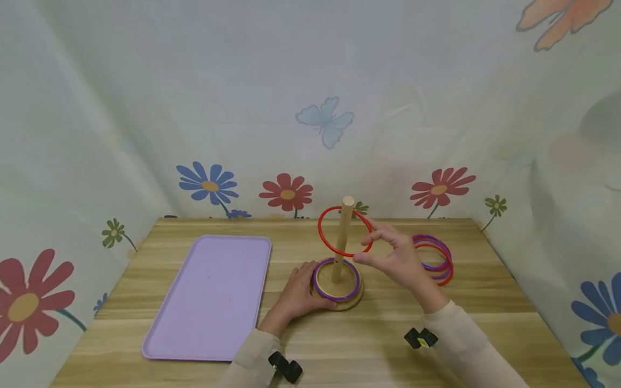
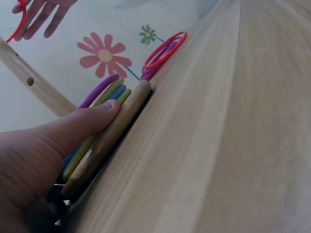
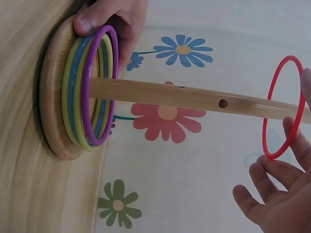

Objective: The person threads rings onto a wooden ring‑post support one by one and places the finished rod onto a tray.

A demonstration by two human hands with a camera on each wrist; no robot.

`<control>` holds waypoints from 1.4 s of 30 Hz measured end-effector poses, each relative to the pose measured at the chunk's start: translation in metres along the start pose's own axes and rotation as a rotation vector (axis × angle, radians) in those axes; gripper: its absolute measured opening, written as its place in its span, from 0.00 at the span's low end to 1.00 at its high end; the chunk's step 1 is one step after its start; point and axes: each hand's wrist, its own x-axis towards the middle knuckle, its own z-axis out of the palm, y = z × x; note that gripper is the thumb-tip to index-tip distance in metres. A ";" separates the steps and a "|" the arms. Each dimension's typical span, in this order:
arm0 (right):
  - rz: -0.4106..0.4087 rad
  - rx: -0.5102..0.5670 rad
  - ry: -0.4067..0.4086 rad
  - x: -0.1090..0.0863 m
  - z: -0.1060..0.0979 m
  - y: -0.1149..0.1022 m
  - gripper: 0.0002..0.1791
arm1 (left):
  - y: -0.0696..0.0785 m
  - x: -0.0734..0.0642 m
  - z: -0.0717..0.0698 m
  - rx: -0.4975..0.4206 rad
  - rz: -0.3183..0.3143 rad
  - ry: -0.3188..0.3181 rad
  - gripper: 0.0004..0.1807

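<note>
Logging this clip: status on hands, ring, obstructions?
Right hand pinches red ring around post, near top. Left hand grips base. No obstruction visible above stacked rings.

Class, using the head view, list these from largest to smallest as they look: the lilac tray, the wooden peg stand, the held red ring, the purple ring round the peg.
1. Lilac tray
2. Wooden peg stand
3. Unranked: held red ring and purple ring; they look close in size, and the red one may be nearer the camera.
</note>
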 end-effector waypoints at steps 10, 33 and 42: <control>0.031 -0.015 -0.016 -0.008 0.011 0.013 0.14 | -0.002 -0.001 0.001 0.014 0.003 0.001 0.63; 0.154 -0.071 -0.068 -0.031 0.027 0.045 0.14 | 0.001 0.001 0.000 0.021 -0.019 0.000 0.62; 0.125 -0.031 -0.089 -0.034 0.032 0.057 0.15 | 0.003 0.001 -0.001 0.000 -0.019 0.005 0.63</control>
